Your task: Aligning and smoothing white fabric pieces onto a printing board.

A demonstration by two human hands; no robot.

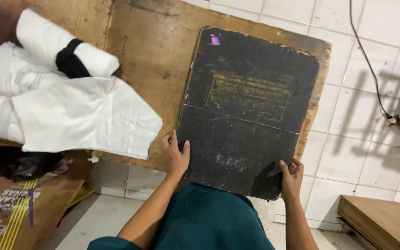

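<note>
Atop wooden table (158,69), worn black board (246,111) with faded yellow print

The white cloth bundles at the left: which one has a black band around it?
The rolled bundle at the top, lying aslant. A black band wraps its middle; the other white cloths below it show none.

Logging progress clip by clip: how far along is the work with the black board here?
Done: the black board lies flat on the wooden table, its near edge overhanging. In hand: the left hand grips its near-left edge and the right hand its near-right corner. Left: nothing lies on the board yet; the white folded cloth and rolled bundles sit untouched beside it.
</note>
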